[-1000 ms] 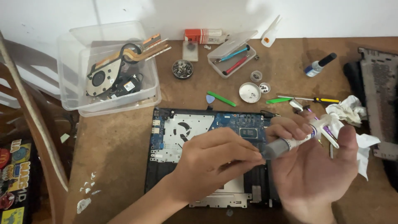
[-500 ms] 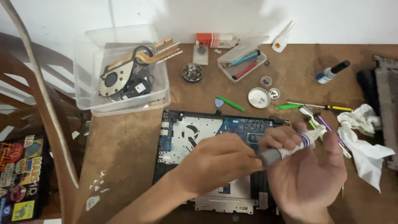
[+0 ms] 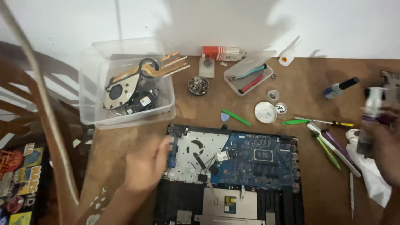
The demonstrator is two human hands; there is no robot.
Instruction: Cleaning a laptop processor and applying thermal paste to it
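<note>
Blurring with motion, the right hand (image 3: 385, 146) sat at three o'clock, half cut off by the frame edge, curled around a small syringe-like tube (image 3: 368, 121) held upright over a white tissue (image 3: 371, 175). At eight o'clock the left hand (image 3: 146, 164) lay loosely spread, fingertips touching the left edge of the opened laptop (image 3: 233, 166); its grip was hard to read.

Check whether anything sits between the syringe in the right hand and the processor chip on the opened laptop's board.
Partly: the right hand holds the syringe off the laptop's right edge. Tweezers and pry tools lie on the table between. The chip itself is uncovered.
</note>
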